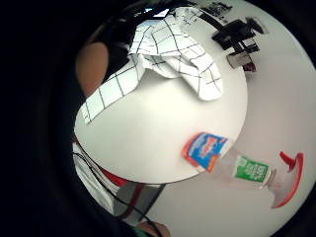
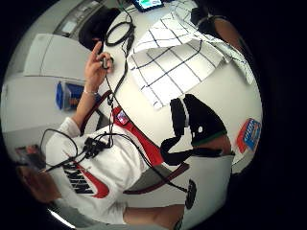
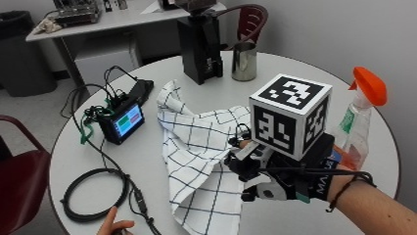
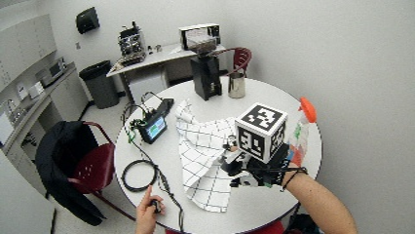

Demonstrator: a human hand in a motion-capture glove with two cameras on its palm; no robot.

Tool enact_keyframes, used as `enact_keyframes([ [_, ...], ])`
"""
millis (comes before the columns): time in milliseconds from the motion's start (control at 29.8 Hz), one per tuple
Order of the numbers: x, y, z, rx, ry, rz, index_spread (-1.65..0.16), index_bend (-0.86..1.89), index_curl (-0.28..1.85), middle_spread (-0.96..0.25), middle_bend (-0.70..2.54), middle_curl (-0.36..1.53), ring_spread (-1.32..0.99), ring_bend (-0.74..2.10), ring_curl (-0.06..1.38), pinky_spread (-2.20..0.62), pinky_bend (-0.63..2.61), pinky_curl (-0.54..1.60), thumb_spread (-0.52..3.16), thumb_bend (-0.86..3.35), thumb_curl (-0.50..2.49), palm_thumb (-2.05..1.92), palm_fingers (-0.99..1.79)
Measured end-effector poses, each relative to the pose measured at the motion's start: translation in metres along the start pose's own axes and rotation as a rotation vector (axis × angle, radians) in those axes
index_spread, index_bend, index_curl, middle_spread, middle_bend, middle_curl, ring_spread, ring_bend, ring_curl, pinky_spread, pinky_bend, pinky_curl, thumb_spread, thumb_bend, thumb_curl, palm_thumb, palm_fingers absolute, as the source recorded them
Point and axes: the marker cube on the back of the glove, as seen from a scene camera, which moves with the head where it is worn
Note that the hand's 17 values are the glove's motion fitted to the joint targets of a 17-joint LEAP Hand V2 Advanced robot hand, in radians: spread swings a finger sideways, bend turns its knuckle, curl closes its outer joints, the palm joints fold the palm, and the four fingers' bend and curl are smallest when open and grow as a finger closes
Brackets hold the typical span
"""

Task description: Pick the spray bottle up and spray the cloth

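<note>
A white cloth (image 3: 196,156) with a black check lies crumpled across the middle of the round white table (image 3: 163,73). The clear spray bottle (image 3: 355,122) with an orange trigger head stands upright near the table's right edge. My gloved right hand (image 3: 280,176) hovers over the cloth's right border, to the left of the bottle and apart from it. Its fingers are relaxed and hold nothing. The little finger side palm view shows the bottle (image 1: 237,165) and the cloth (image 1: 168,54). The thumb side palm view shows the cloth (image 2: 177,62) and the bottle's label (image 2: 249,134).
A black machine (image 3: 200,44) and a steel cup (image 3: 244,61) stand at the table's far side. A small screen device (image 3: 124,120) and a coiled cable (image 3: 94,196) lie to the left. The person's bare hand (image 3: 114,227) rests at the near edge. A red chair (image 3: 19,171) stands left.
</note>
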Motion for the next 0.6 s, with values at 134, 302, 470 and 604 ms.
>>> enact_keyframes([
  [134, 0.002, -0.002, 0.000, 0.000, -0.010, 0.006, -0.26, 0.39, 0.17, -0.01, 0.16, 0.07, 0.04, 0.22, 0.09, 0.11, 0.46, 0.17, 0.59, 0.36, 0.14, 0.57, 0.56],
  [302, 0.003, -0.005, 0.000, -0.003, -0.014, 0.004, -0.32, 0.38, 0.23, -0.01, 0.16, 0.10, 0.05, 0.21, 0.13, 0.14, 0.47, 0.22, 0.81, 0.36, 0.18, 0.60, 0.53],
  [470, 0.002, -0.003, 0.003, 0.000, -0.017, 0.005, -0.35, 0.36, 0.26, -0.01, 0.16, 0.13, 0.05, 0.20, 0.15, 0.15, 0.46, 0.24, 0.94, 0.33, 0.21, 0.62, 0.53],
  [604, 0.000, -0.001, 0.010, 0.008, -0.035, 0.004, -0.36, 0.35, 0.28, -0.01, 0.16, 0.15, 0.06, 0.20, 0.17, 0.15, 0.45, 0.26, 1.01, 0.31, 0.23, 0.63, 0.52],
])
